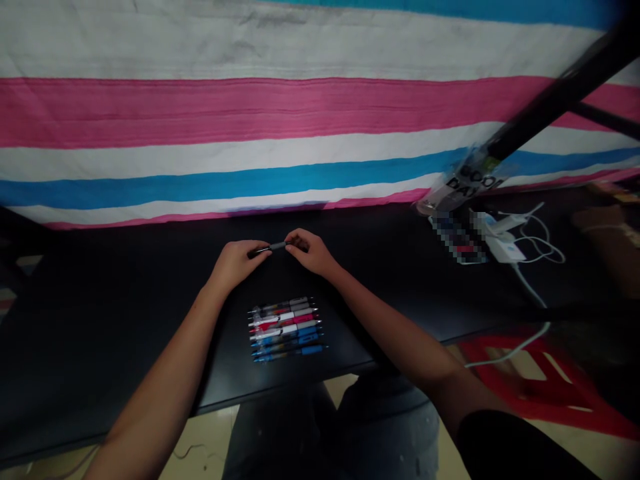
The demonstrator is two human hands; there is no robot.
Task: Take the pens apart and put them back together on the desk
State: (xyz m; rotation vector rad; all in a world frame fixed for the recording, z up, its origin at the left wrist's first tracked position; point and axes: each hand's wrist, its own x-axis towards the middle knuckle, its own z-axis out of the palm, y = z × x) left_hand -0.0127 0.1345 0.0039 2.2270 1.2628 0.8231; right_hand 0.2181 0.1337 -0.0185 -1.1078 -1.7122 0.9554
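Note:
Between my two hands is a pen [278, 246] with a grey grip, lying level just over the black table. My left hand [241, 259] pinches its dark left end between thumb and fingers. At the other end, the thumb and fingers of my right hand [311, 253] are closed on the tip side. Nearer to me, a row of several pens [286, 328] lies side by side on the table, with blue, red, white and grey parts. Their right ends point toward my right forearm.
A striped cloth [250, 113] hangs behind the black table [125, 280]. At the right stand a clear bottle [453, 190], a white power strip [505, 247] with cables, and a black slanted post [555, 87]. A red plastic stool [540, 387] is below the table's edge.

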